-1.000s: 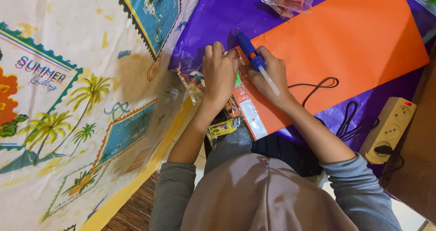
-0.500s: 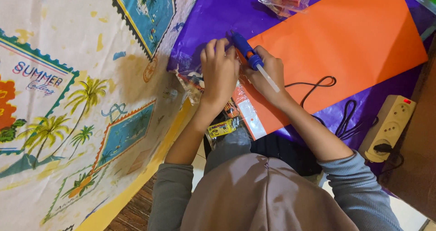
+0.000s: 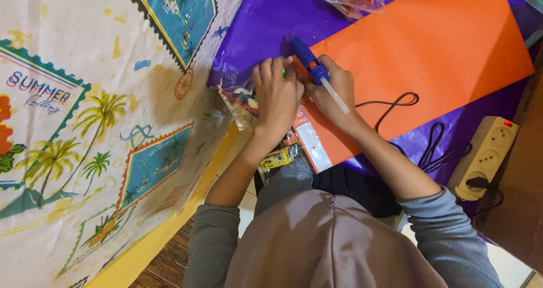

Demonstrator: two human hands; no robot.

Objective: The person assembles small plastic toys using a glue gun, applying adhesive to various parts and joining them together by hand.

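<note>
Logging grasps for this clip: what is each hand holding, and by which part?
Right hand grips the blue glue gun around its body. Left hand presses on small clear packets; its exact hold cannot be told.

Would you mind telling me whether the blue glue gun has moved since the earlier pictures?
No. The glue gun sits at the same corner of the orange sheet.

A palm-print cloth [image 3: 85, 141] meets purple sheeting [image 3: 266, 22], wooden floor [image 3: 164, 265] below.

Right hand [image 3: 334, 87]: your grip closed around glue gun [image 3: 310, 61]
Left hand [image 3: 277, 95]: pressing clear packet [image 3: 240, 98]
Under both: orange sheet [image 3: 430, 56]
</note>
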